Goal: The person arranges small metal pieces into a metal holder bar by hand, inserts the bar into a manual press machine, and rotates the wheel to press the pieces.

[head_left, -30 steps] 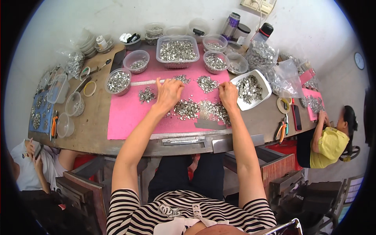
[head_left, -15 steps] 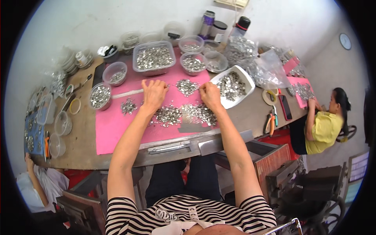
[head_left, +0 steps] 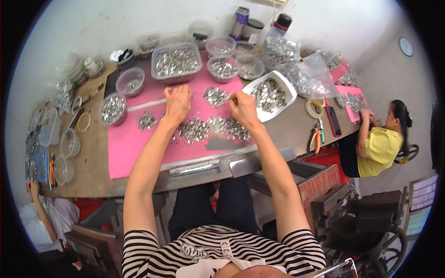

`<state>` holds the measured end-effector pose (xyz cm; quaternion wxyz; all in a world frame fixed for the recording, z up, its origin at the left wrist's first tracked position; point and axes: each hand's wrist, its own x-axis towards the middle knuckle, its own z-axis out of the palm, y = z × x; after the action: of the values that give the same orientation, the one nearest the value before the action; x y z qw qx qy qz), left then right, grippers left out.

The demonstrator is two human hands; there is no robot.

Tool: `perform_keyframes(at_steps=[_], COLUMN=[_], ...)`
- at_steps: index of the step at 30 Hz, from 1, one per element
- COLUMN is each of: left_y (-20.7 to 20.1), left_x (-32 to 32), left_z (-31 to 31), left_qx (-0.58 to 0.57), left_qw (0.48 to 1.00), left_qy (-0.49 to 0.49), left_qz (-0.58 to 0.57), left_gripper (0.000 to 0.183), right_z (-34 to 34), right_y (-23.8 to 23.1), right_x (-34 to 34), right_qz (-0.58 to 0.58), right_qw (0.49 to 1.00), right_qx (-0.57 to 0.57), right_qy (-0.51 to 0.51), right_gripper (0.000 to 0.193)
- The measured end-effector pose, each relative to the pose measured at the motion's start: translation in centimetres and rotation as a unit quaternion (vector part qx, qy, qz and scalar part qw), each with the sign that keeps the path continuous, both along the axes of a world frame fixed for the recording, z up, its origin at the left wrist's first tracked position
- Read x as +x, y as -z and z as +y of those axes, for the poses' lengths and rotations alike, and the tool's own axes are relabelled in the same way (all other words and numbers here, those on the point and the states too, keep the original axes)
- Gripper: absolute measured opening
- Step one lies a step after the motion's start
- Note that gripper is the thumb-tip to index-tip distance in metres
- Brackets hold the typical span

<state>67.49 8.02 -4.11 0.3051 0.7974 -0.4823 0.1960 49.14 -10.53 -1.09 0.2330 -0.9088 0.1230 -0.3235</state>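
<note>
On the pink mat (head_left: 125,153), my left hand (head_left: 177,103) rests with bent fingers drawn together, just in front of the clear rectangular tub (head_left: 175,79) of small silvery metal pieces. My right hand (head_left: 243,107) is closed in a pinch between a compact pile of metal pieces (head_left: 215,96) and a white tray (head_left: 292,92) of similar pieces. Whatever either hand's fingertips hold is too small or hidden to make out. A small pile (head_left: 146,120) lies left of my left forearm. Between my forearms spreads a wider heap of pieces (head_left: 193,130), partly behind my right wrist.
Round clear tubs (head_left: 113,119) stand left and behind. Plastic bags of pieces (head_left: 279,54) and bottles (head_left: 239,23) line the wall. Pliers (head_left: 315,140), tape rolls (head_left: 314,109) and a phone (head_left: 333,121) lie right. A co-worker in yellow (head_left: 383,143) sits right; another person's arm (head_left: 42,215) shows left.
The whole view has shifted slightly. My right hand stays closed beside the white tray, and my left hand keeps its place before the tub with its fingers a little more bent.
</note>
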Motion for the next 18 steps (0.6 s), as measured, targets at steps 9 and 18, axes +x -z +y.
perform_keyframes(at_steps=[9, 18], left_y=[-5.1, -2.1], left_x=[-11.3, -12.5], left_z=[9.2, 10.4], left_qx=[0.043, 0.045], left_qw=[0.967, 0.973], left_qy=[0.160, 0.159], left_qz=[0.191, 0.163], left_gripper=[0.011, 0.005], right_z=[8.3, 9.2], right_y=[-0.7, -0.7], right_x=[-8.5, -8.8], right_qz=[0.105, 0.113], right_qw=[0.978, 0.978], right_qx=[-0.011, -0.006], right_qy=[-0.182, -0.177], right_gripper=[0.008, 0.007])
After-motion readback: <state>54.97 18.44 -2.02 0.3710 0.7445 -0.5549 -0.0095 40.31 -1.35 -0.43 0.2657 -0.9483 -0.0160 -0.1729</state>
